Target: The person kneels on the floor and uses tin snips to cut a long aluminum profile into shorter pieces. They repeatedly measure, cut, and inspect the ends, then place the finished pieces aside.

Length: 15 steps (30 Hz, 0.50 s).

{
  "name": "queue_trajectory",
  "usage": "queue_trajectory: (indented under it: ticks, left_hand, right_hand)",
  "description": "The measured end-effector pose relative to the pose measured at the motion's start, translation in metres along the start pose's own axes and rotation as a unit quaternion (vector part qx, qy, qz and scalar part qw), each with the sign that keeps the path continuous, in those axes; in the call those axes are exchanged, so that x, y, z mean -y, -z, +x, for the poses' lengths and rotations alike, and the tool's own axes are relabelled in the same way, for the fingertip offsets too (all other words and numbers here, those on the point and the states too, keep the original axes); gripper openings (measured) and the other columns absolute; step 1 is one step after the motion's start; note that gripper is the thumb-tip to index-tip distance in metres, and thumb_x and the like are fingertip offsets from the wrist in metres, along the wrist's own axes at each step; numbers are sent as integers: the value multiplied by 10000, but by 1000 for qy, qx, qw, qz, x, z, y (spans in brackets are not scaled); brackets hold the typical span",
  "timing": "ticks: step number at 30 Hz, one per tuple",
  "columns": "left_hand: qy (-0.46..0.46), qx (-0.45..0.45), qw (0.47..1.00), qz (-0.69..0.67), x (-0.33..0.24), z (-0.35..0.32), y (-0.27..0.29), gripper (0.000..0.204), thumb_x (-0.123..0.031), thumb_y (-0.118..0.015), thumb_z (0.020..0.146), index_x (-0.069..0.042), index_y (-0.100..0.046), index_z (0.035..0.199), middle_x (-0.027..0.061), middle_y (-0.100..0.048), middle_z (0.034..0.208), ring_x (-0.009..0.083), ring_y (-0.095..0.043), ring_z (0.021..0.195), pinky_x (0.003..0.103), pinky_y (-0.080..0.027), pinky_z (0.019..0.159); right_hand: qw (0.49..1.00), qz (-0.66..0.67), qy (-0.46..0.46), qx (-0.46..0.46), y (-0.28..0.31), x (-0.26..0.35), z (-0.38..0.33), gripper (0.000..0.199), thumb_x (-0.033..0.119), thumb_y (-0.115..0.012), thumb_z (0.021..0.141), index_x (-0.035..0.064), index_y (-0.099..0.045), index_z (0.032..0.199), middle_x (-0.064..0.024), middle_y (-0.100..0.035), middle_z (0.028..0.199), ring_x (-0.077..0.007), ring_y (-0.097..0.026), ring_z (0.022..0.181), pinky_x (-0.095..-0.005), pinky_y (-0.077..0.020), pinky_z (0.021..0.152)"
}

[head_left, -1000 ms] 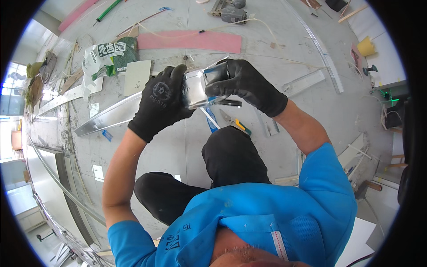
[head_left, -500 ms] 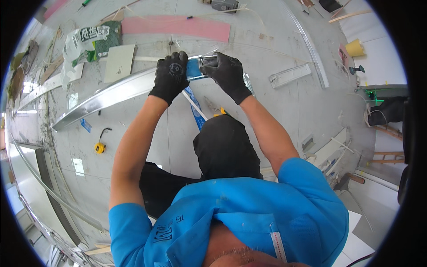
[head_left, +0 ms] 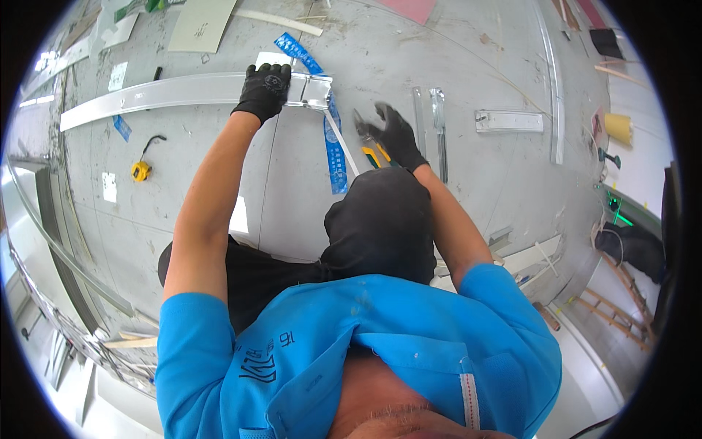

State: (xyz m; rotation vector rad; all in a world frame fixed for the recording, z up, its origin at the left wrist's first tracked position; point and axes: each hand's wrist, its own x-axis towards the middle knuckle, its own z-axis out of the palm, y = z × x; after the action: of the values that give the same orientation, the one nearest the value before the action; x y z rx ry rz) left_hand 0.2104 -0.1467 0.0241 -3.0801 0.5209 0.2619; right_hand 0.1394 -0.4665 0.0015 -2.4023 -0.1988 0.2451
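Note:
My left hand (head_left: 265,91), in a black glove, is closed around a long silvery metal channel (head_left: 168,89) near its right end. The channel lies across the floor toward the far left and looks curved in this view. My right hand (head_left: 395,135), also black-gloved, holds nothing that I can see; its fingers are apart over a pair of snips with yellow-and-dark handles (head_left: 371,156). The fingertips are slightly blurred, and the hand partly covers the tool. Blue printed film strips (head_left: 335,154) lie beside and under the channel's end, with a thin white strip (head_left: 342,143) across them.
Two narrow metal pieces (head_left: 442,139) lie right of my right hand, and a short channel piece (head_left: 510,121) farther right. A yellow tape measure (head_left: 140,171) is on the floor at left. A pale board (head_left: 201,25) lies at the back, a long metal rail (head_left: 557,95) at right.
My right hand has let go of the channel's end and moved down to the snips. My left hand keeps its hold, with the channel turned and lower. The whole view has shifted.

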Motion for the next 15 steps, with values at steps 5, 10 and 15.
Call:
queue_trajectory:
  ticks: [5, 10, 15]
  left_hand:
    - [39, 88, 995, 18, -1, -26, -33, 453, -204, -579, 874, -154, -498, 1317, 93, -586, 1248, 303, -494, 1272, 574, -350, 1052]
    - [168, -25, 985, -36, -21, -49, -42, 388, -286, -594, 902, -150, -555, 1263, 95, -607, 1278, 297, -549, 1213, 537, -408, 993]
    - [296, 28, 832, -468, -147, -55, -39, 383, -436, -563, 950, -93, -607, 1114, 100, -631, 1058, 270, -613, 1002, 427, -488, 844]
  right_hand:
    - [956, -243, -56, 157, -22, -32, -57, 946, 550, -762, 728, 36, -374, 1421, -167, -500, 1325, -345, -504, 1197, -476, -437, 942]
    - [924, -329, -91, 174, -33, -35, -63, 888, 440, -806, 691, 11, -414, 1363, -168, -510, 1259, -333, -518, 1139, -460, -471, 869]
    - [967, -31, -199, 154, -11, -32, -40, 702, 328, -812, 716, -24, -487, 1229, -193, -547, 1148, -326, -584, 1021, -426, -501, 831]
